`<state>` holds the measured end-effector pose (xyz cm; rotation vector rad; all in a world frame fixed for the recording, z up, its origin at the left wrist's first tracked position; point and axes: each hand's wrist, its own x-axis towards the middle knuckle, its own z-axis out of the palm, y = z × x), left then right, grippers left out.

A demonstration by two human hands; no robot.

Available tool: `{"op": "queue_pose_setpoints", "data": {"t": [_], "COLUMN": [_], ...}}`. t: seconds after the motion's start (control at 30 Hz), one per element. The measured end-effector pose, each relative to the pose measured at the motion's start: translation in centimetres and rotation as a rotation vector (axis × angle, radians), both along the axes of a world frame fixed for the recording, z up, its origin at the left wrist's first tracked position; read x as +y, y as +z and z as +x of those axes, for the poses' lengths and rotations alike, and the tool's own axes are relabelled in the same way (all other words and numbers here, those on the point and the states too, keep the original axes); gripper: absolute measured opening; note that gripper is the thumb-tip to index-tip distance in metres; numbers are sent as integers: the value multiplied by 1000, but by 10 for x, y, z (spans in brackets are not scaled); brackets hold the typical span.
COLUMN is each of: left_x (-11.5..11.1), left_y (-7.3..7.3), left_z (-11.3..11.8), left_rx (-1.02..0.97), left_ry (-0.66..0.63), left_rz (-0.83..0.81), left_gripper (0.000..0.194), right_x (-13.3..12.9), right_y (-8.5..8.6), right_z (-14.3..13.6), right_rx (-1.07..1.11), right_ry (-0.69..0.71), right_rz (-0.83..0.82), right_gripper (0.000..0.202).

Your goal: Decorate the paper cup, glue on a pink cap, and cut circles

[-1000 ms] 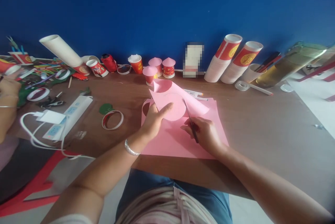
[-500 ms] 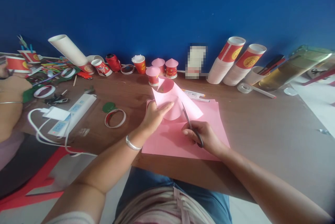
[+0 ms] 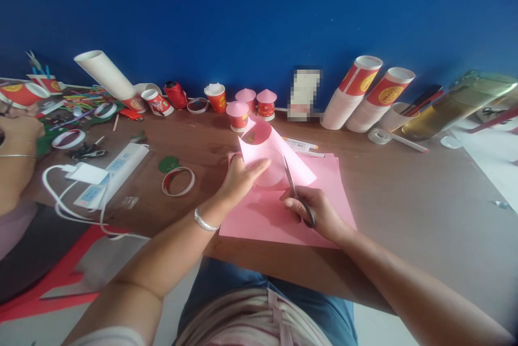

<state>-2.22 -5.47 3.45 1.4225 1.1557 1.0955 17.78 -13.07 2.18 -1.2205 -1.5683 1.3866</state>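
Observation:
My left hand (image 3: 242, 177) grips a curled pink paper (image 3: 270, 160) by its left edge, the thumb pressed on its face. My right hand (image 3: 309, 210) is closed round the dark handles of a pair of scissors (image 3: 292, 180), whose blades point up and touch the right part of the curled paper. Beneath both hands lies a stack of flat pink sheets (image 3: 324, 195) on the brown table (image 3: 404, 195). Just behind the curled paper stand several red cups with pink cone tops (image 3: 266, 99).
Stacked paper cups (image 3: 343, 103) lean at the back right, near a tape roll (image 3: 379, 135) and a green bottle (image 3: 457, 100). A power strip (image 3: 121, 170) and paper ring (image 3: 178, 181) lie left. Another person's hand (image 3: 20, 130) is at the far left.
The curled paper has shifted slightly right, and its right flap hangs a little differently beside the blades. At the far left, the other person's cup has tilted and their hand has moved.

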Motion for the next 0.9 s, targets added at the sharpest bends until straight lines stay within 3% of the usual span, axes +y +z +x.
{"op": "queue_pose_setpoints", "data": {"t": [0.33, 0.53, 0.7, 0.9], "left_x": [1, 3, 2, 2], "left_y": [0, 0, -1, -3], "left_z": [0, -4, -2, 1], "left_rx": [-26, -11, -22, -84], "left_ry": [-5, 54, 29, 22], "left_rz": [9, 1, -63, -29], "left_gripper": [30, 33, 33, 32], "right_x": [1, 0, 2, 4], "right_y": [-2, 2, 2, -3], "right_z": [1, 3, 4, 4], "right_rx": [16, 2, 1, -3], "right_ry": [13, 49, 45, 9], "right_rz": [-24, -73, -35, 12], "right_gripper": [60, 58, 58, 58]}}
